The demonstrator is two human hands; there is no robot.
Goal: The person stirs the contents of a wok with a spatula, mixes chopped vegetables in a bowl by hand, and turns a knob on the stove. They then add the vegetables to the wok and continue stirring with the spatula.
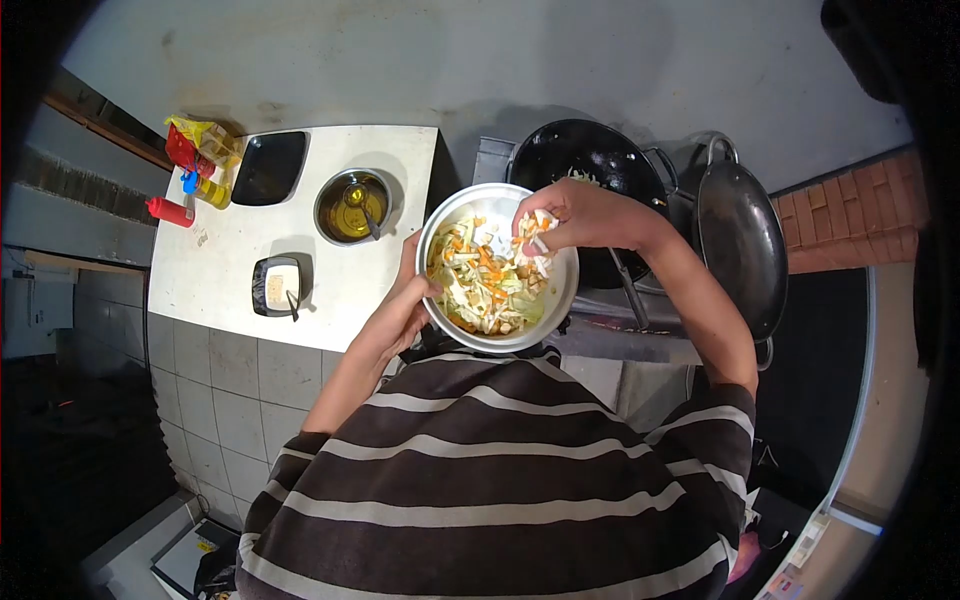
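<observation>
A round metal bowl [562, 300] of chopped vegetables [485, 285], pale cabbage-like shreds with orange strips, is held in front of my body. My left hand [405, 305] grips its left rim, thumb over the edge. Over the bowl's right side, my right hand [580, 218] is closed around a clump of the same chopped vegetables [535, 230]. Just beyond that hand stands a black wok [560, 150] with some pale shreds in it, partly hidden by my hand and the bowl. A metal-handled utensil [630, 290] leans out of the wok toward me.
A second large wok [745, 240] leans at the right. On the white table [230, 270] at left are a metal bowl of yellow oil [352, 205] with a ladle, a small black dish [270, 285] with a spoon, a black tray [268, 168], and a red bottle [172, 211] among other bottles.
</observation>
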